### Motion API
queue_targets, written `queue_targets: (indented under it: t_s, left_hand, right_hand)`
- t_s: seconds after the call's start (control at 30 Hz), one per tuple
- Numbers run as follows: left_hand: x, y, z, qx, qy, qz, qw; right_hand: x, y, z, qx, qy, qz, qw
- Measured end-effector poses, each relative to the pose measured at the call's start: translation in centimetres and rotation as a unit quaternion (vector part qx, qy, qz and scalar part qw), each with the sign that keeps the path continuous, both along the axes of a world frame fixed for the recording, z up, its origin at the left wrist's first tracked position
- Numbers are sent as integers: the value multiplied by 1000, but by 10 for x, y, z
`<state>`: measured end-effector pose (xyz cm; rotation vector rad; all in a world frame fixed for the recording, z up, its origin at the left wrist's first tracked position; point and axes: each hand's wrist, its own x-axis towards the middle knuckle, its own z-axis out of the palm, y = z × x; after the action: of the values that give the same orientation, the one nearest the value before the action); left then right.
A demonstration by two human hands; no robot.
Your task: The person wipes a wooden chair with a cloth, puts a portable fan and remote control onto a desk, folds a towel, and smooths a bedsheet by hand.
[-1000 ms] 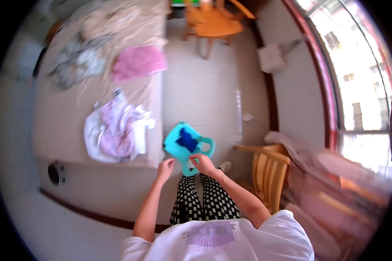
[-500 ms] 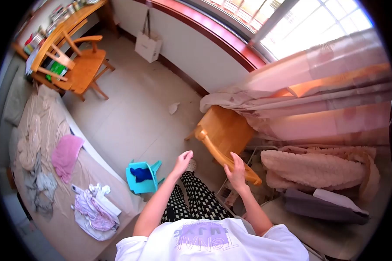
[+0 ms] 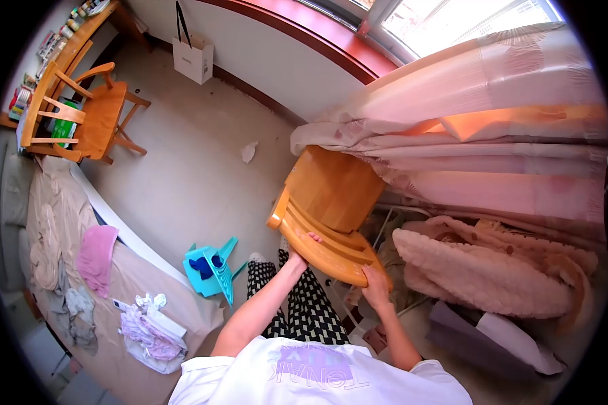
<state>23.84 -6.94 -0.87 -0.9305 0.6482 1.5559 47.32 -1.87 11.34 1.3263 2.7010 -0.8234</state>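
Half a second ago both hands hang free in the air, fingers apart, with nothing in them; now both are on the wooden chair [image 3: 332,189] — so the chair, not the stool, is what the person is handling. Its backrest also lies lower and more nearly flat towards the person in view, though the camera has shifted too, and I cannot tell whether any leg is off the floor.

The left hand [image 3: 294,259] is curled about the near rail of the backrest towards its left end, palm side hidden, with fingertips showing through the gap beyond the rail. The right hand [image 3: 376,287] closes on the right end of the same rail, thumb side up. The left arm reaches well forward and slants to the right over the patterned trousers [image 3: 317,317]; the right arm is more bent and slants inward.

The chair stands ahead and to the right, its far side against the pink curtain [image 3: 507,189], with a fleecy blanket [image 3: 479,273] to its right. To the left, the teal stool [image 3: 211,288] stands beside the bed [image 3: 152,270], a blue cloth [image 3: 200,267] on its seat.
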Motion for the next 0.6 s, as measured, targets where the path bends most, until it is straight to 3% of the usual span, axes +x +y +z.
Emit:
queue_targets:
  t_s: [0.07, 0.23, 0.33, 0.4, 0.47, 0.6]
  left_hand:
    - [5, 4, -28, -16, -13, 4, 1000]
    - [-15, 7, -21, -44, -57, 22, 997]
    - [-60, -2, -22, -49, -64, -2, 997]
    - [-103, -8, -14, -45, -23, -46, 998]
    - [-150, -15, -9, -25, 29, -96, 995]
    - [-237, -44, -19, 36, 10, -107, 994]
  right_hand:
    - [1, 2, 1, 37, -57, 44, 997]
    - [-19, -7, 8, 59, -76, 50, 994]
    - [-54, -30, 2, -19, -119, 39, 992]
    - [-87, -50, -6, 13, -75, 83, 994]
    - [-131, -67, -8, -38, -71, 90, 993]
    - [-220, -101, -7, -100, -28, 103, 989]
